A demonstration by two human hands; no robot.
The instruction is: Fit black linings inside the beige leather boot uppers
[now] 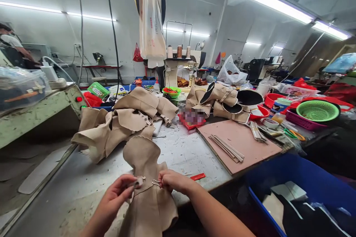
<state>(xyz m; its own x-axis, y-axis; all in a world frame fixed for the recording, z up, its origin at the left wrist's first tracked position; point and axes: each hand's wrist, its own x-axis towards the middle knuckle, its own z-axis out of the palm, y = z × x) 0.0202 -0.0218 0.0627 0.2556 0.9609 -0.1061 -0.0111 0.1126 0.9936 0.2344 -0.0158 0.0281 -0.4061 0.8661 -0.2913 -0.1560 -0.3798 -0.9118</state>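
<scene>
A beige leather-like boot upper (146, 207) lies in front of me, stretching from the table's near edge up to a rounded, scalloped end. Over its left side, my left hand (118, 194) is closed, thumb and fingers pinching a small beige strap end (138, 183) with a bit of metal at its tip. Across from it, my right hand (176, 181) is closed on a thin metal wire loop (156, 182) that points left; its fingers partly hide how the loop is fixed. A narrow gap separates the two hands.
More beige boot uppers (130, 122) are heaped at left, others (222, 98) farther back. Thin strips (226, 148) rest on a pink board (241, 135). A red flat piece (198, 176) lies beside my right wrist. A blue bin (253, 196) stands at lower right.
</scene>
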